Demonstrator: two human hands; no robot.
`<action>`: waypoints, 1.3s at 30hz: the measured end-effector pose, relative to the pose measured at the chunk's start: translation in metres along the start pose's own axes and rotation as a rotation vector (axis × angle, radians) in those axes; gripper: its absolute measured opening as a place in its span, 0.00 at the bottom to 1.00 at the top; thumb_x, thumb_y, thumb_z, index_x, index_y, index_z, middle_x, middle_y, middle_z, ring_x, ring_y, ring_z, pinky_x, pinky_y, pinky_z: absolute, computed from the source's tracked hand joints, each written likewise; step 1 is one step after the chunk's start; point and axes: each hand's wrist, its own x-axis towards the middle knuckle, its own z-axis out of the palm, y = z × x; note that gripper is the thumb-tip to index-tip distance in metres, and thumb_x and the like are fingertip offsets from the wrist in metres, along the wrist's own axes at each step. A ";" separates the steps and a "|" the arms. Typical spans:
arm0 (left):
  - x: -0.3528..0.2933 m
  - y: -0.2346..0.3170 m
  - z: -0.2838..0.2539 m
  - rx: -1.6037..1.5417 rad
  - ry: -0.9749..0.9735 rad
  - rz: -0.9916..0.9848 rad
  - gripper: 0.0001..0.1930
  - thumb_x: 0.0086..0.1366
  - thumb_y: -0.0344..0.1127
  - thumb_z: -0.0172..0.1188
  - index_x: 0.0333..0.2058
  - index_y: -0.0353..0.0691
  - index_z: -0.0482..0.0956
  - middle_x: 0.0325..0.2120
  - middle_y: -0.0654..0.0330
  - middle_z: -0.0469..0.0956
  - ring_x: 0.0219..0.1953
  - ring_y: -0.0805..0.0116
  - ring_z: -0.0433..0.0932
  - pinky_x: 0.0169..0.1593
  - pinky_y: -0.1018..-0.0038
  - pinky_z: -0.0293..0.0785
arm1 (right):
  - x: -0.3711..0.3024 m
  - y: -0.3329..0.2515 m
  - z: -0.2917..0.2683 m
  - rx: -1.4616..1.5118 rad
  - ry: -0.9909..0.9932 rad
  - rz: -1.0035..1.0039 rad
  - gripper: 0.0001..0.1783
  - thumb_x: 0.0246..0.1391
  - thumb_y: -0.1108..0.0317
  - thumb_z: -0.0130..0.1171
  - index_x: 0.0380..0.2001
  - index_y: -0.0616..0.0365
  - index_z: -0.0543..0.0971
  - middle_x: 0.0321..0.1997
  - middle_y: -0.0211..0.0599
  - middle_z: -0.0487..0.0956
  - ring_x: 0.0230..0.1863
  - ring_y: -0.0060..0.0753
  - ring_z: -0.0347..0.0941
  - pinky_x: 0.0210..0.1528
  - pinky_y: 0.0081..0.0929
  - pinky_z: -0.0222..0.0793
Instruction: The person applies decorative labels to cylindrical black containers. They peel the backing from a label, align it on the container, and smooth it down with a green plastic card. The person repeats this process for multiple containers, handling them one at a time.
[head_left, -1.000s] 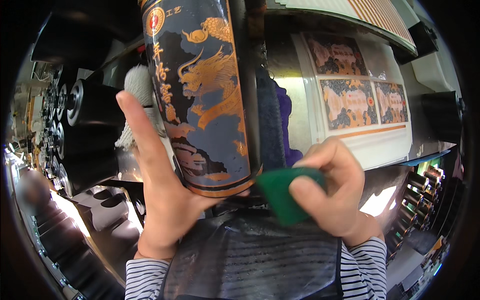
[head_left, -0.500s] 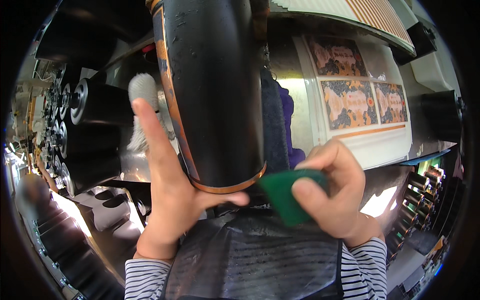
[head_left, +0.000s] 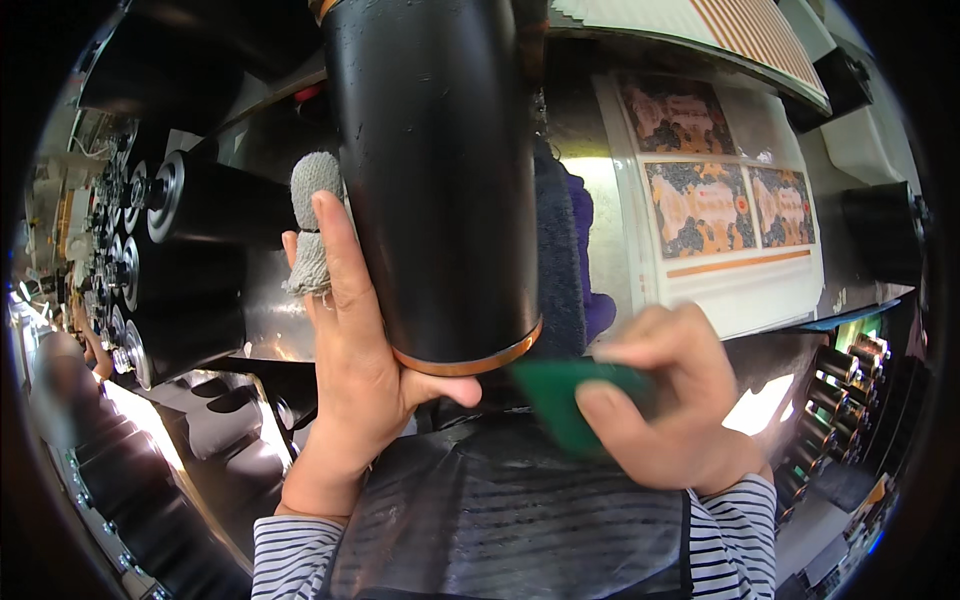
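A large, wet black cylinder (head_left: pixel 440 190) with a copper-coloured rim (head_left: pixel 475 362) lies lengthwise in front of me. My left hand (head_left: pixel 355 350) rests against its near left side, fingers stretched out and thumb by the rim. A grey knitted finger sleeve (head_left: pixel 312 225), banded in the middle, covers part of that hand's fingers. To the right of the rim, my right hand (head_left: pixel 670 400) pinches a thin, flat green pad (head_left: pixel 570 400) between thumb and fingers. Motion smears the pad, and its material is unclear. Its pointed corner is close to the cylinder's rim.
Dark and purple cloths (head_left: pixel 590 270) lie along the cylinder's right side. Beyond them are printed sheets (head_left: pixel 700 210) on a metal surface. Several black cylinders (head_left: pixel 215 205) are on the left, more (head_left: pixel 840 390) on the right. A dark apron (head_left: pixel 500 510) covers my lap.
My left hand has moved right, up against the cylinder. The cylinder has turned, and the copper strip along its left side is out of sight. The green pad has shifted slightly.
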 end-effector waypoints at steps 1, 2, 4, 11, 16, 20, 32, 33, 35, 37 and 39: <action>0.002 0.003 -0.004 -0.022 0.005 0.006 0.71 0.34 0.75 0.57 0.64 0.25 0.34 0.64 0.40 0.49 0.66 0.47 0.50 0.67 0.54 0.36 | 0.004 0.009 0.003 -0.120 0.034 -0.024 0.11 0.48 0.76 0.62 0.33 0.64 0.71 0.27 0.35 0.74 0.27 0.14 0.69 0.28 0.13 0.66; 0.003 0.004 -0.007 -0.044 0.008 0.014 0.72 0.33 0.75 0.58 0.64 0.25 0.34 0.65 0.40 0.46 0.67 0.47 0.48 0.67 0.56 0.37 | 0.008 0.011 0.009 0.139 0.241 0.228 0.11 0.47 0.75 0.63 0.32 0.63 0.71 0.28 0.35 0.75 0.27 0.14 0.69 0.28 0.14 0.67; 0.003 -0.005 -0.013 -0.137 0.034 0.090 0.72 0.32 0.73 0.61 0.64 0.27 0.34 0.66 0.41 0.38 0.68 0.50 0.42 0.67 0.61 0.39 | 0.001 0.011 0.006 0.054 0.287 0.055 0.12 0.43 0.77 0.66 0.29 0.64 0.72 0.26 0.36 0.76 0.24 0.17 0.70 0.27 0.15 0.67; 0.061 -0.008 -0.010 -0.912 -0.001 -0.035 0.48 0.58 0.61 0.53 0.65 0.34 0.44 0.64 0.49 0.50 0.65 0.57 0.53 0.66 0.65 0.50 | -0.002 -0.006 -0.018 -0.358 0.393 0.068 0.11 0.48 0.70 0.64 0.33 0.61 0.75 0.31 0.32 0.74 0.31 0.19 0.71 0.34 0.19 0.67; 0.086 -0.051 -0.035 -1.537 -0.162 -0.727 0.28 0.60 0.32 0.55 0.58 0.33 0.62 0.55 0.50 0.65 0.54 0.56 0.66 0.58 0.65 0.62 | 0.043 -0.025 -0.030 0.068 0.224 -0.026 0.08 0.57 0.67 0.55 0.34 0.60 0.72 0.36 0.30 0.71 0.39 0.18 0.67 0.43 0.19 0.63; 0.084 -0.022 -0.028 -0.904 -0.211 -0.227 0.28 0.60 0.32 0.54 0.58 0.33 0.61 0.55 0.50 0.65 0.54 0.56 0.66 0.58 0.65 0.62 | 0.077 -0.092 -0.013 -0.181 0.230 -0.361 0.14 0.54 0.58 0.58 0.32 0.58 0.73 0.22 0.35 0.76 0.25 0.33 0.75 0.29 0.27 0.68; 0.051 0.043 -0.059 -0.607 -0.442 0.084 0.27 0.61 0.35 0.51 0.58 0.32 0.60 0.54 0.50 0.65 0.53 0.56 0.67 0.56 0.65 0.64 | -0.009 -0.126 -0.027 -1.001 0.071 -0.629 0.18 0.42 0.51 0.57 0.14 0.54 0.77 0.15 0.32 0.75 0.20 0.36 0.74 0.20 0.32 0.67; 0.055 0.054 -0.057 -0.807 -0.526 0.093 0.26 0.63 0.37 0.50 0.57 0.30 0.61 0.52 0.49 0.67 0.52 0.56 0.68 0.54 0.65 0.67 | -0.027 -0.109 -0.055 -0.831 0.205 -0.626 0.18 0.43 0.53 0.58 0.14 0.55 0.76 0.15 0.36 0.74 0.22 0.37 0.74 0.22 0.32 0.67; 0.060 0.093 -0.030 -0.881 -0.491 0.229 0.25 0.67 0.42 0.49 0.57 0.33 0.61 0.53 0.49 0.67 0.52 0.55 0.69 0.56 0.62 0.67 | -0.099 -0.097 -0.115 -0.576 0.375 -0.583 0.18 0.48 0.60 0.61 0.14 0.60 0.72 0.15 0.41 0.71 0.19 0.40 0.70 0.24 0.33 0.63; 0.079 0.088 -0.013 -0.809 -0.495 0.106 0.23 0.68 0.41 0.49 0.57 0.34 0.62 0.53 0.50 0.67 0.51 0.55 0.71 0.57 0.59 0.67 | -0.198 -0.092 -0.168 -0.647 0.518 -0.236 0.16 0.52 0.61 0.60 0.17 0.60 0.75 0.14 0.39 0.69 0.16 0.30 0.63 0.21 0.26 0.60; 0.098 0.084 0.004 -0.825 -0.473 0.037 0.23 0.68 0.39 0.50 0.57 0.34 0.62 0.53 0.49 0.68 0.51 0.56 0.71 0.56 0.57 0.68 | -0.297 -0.056 -0.204 -0.711 0.773 0.108 0.20 0.51 0.57 0.58 0.15 0.61 0.73 0.13 0.40 0.68 0.15 0.30 0.63 0.22 0.29 0.59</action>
